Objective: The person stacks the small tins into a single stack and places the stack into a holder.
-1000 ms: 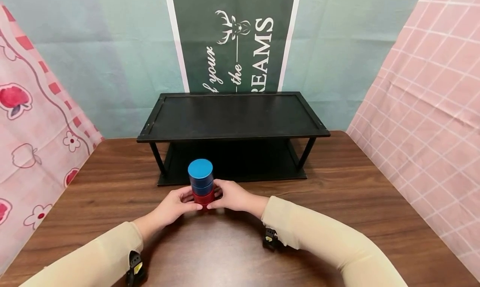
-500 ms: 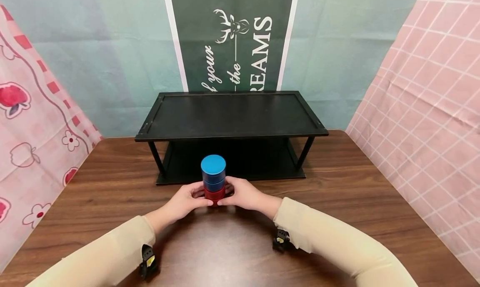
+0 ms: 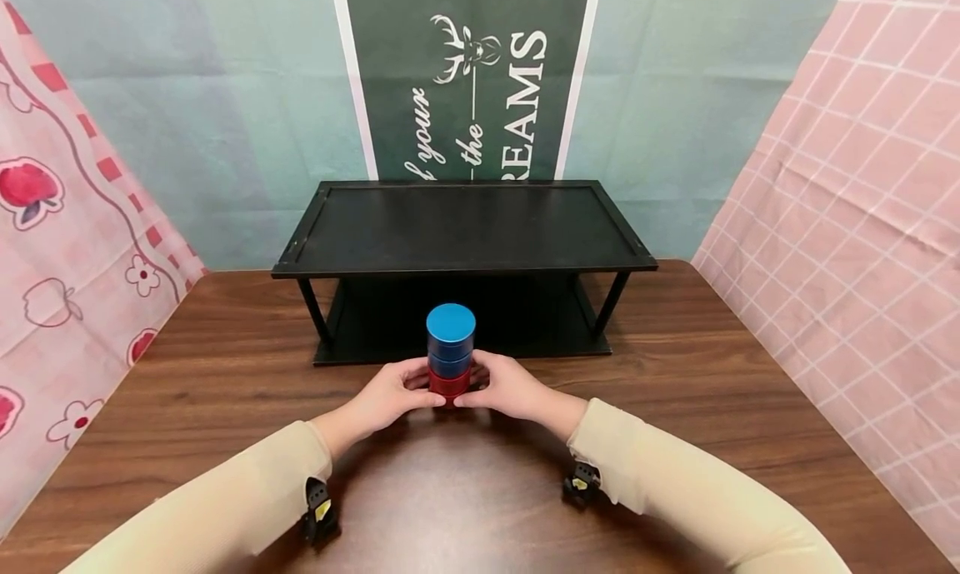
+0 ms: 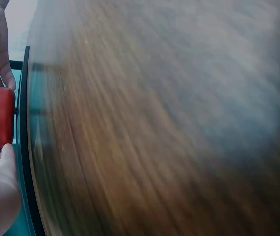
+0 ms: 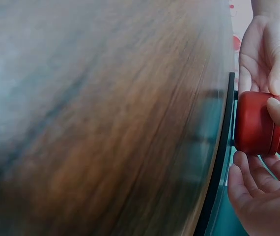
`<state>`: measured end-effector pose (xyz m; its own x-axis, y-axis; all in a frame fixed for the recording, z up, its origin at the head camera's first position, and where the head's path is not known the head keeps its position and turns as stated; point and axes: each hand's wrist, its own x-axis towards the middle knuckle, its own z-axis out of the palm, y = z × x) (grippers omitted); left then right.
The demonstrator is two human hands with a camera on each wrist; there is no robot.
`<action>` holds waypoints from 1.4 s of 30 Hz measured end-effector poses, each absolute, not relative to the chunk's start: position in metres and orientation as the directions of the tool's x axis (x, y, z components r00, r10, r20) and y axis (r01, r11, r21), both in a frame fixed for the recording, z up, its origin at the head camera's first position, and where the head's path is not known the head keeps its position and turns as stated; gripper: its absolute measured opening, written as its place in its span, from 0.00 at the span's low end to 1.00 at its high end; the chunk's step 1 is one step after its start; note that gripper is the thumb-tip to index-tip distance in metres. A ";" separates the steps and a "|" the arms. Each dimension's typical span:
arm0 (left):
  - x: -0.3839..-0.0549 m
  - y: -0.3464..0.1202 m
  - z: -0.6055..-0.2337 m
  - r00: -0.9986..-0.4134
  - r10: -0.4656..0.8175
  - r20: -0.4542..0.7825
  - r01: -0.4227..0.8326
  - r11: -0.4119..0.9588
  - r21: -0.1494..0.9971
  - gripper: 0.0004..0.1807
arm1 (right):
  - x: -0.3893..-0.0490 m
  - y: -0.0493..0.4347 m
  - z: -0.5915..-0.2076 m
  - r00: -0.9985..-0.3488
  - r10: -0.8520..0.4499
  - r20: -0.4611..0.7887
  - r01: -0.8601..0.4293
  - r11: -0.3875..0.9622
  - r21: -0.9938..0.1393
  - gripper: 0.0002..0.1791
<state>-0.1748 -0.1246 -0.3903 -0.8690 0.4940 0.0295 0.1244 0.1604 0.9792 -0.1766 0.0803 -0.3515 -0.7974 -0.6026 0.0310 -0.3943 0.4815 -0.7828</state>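
Observation:
Two small round lidded tins stand upright in a stack, seen in the head view in front of the shelf. The blue tin (image 3: 451,328) sits on top of the red tin (image 3: 450,382). My left hand (image 3: 395,393) grips the red tin from the left, thumb at the front. From the other side my right hand (image 3: 513,388) holds the same tin, its thumb close to the left one. In the right wrist view the red tin (image 5: 255,123) lies between the fingers of both hands. The left wrist view shows only part of it, at the left edge.
A black two-tier shelf (image 3: 465,228) stands at the back of the brown wooden table (image 3: 225,374), directly behind the tins. Behind it hangs a green cloth (image 3: 262,124) with lettering. Pink cloths (image 3: 862,224) flank the table on both sides.
Both hands have carried the stacked tins to the right along the front of the shelf, and slightly farther away. The grip on the red tin is unchanged.

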 end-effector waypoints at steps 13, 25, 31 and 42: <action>-0.187 -0.112 -0.399 -0.866 0.498 0.046 0.139 0.150 0.979 0.30 | -0.176 0.094 -0.348 -0.804 -0.593 0.043 -0.391 0.473 -0.790 0.24; -0.188 -0.093 -0.395 -0.855 0.515 0.061 0.166 0.161 0.973 0.30 | -0.179 0.114 -0.354 -0.820 -0.567 0.076 -0.400 0.473 -0.785 0.25; -0.179 -0.091 -0.378 -0.867 0.496 0.047 0.143 0.158 0.977 0.28 | -0.192 0.118 -0.375 -0.814 -0.574 0.093 -0.423 0.475 -0.771 0.27; -0.174 -0.086 -0.363 -0.872 0.486 0.061 0.153 0.151 0.977 0.27 | -0.170 0.116 -0.336 -0.829 -0.552 0.086 -0.391 0.463 -0.795 0.25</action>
